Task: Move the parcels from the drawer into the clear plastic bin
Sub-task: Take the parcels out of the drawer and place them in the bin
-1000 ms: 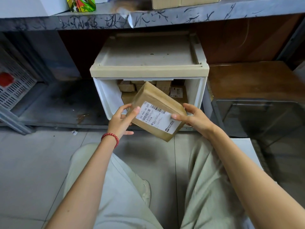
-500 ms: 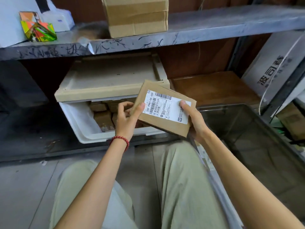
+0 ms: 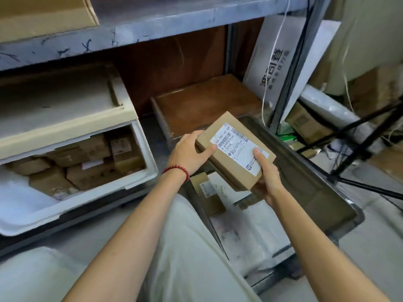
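Note:
I hold a flat brown cardboard parcel with a white barcode label in both hands, above the clear plastic bin on the floor at right. My left hand, with a red bead bracelet on the wrist, grips its left end. My right hand supports its near right corner, thumb on the label. Inside the bin lie a small brown parcel and white padded mailers. The white drawer at left is pulled open with several brown parcels inside.
A grey metal shelf runs overhead with a cardboard box on it. A brown wooden board lies behind the bin. A white printed bag, boxes and black tripod legs crowd the right. My knees fill the foreground.
Both hands have carried the parcel rightward from in front of the drawer to above the bin. My view has swung right, so the drawer now sits at left.

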Demonstrator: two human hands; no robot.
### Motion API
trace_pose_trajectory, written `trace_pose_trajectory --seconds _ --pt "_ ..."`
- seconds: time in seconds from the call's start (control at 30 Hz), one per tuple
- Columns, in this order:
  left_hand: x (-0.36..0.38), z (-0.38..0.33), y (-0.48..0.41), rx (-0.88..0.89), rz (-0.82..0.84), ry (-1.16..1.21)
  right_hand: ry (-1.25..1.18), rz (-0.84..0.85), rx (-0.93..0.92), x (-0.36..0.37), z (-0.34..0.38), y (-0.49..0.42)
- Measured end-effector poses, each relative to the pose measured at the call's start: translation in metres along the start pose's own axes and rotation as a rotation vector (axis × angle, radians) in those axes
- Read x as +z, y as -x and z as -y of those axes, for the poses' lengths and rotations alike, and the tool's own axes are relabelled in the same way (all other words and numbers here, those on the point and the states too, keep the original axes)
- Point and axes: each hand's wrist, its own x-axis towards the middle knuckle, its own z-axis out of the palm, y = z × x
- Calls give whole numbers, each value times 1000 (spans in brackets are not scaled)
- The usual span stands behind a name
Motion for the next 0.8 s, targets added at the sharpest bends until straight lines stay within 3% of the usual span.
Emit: trace_pose_trajectory --seconds 0.13,0.33,0.6,0.8 --pt "34 4 -3 -15 98 -202 4 -140 95 -24 -22 -16" --pt "50 20 -25 124 -43 -434 -64 -313 284 -29 -70 -51" --pt "45 57 -45 25 -61 -481 107 -238 434 17 -131 -87" --pt "33 76 -45 -9 -49 -530 259 -120 439 60 -162 -95"
